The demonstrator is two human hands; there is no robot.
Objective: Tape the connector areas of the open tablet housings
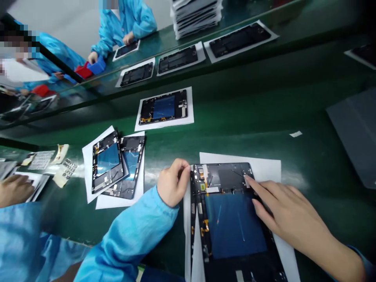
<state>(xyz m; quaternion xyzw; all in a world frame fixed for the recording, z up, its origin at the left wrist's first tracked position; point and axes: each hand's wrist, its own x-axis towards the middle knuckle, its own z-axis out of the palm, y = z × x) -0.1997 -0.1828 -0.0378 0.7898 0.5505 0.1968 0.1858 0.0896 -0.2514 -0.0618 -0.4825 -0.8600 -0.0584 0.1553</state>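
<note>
An opened tablet frame (pixel 232 219) with a blue panel lies on a white sheet (pixel 264 164) in front of me. My left hand (pixel 173 182) is curled at the frame's top left corner, fingers closed against its edge. My right hand (pixel 282 207) lies flat over the right side of the frame, fingers stretched out, the index fingertip touching a spot near the top right of the frame.
Two more opened frames (pixel 117 164) overlap on sheets to the left, another (pixel 163 107) sits further back. Several frames ride a belt (pixel 205 62) beyond, beside a stack of trays (pixel 196 15). A neighbour's hand (pixel 14 190) and sticker sheets (pixel 66 170) are at left. Blue-coated workers sit behind.
</note>
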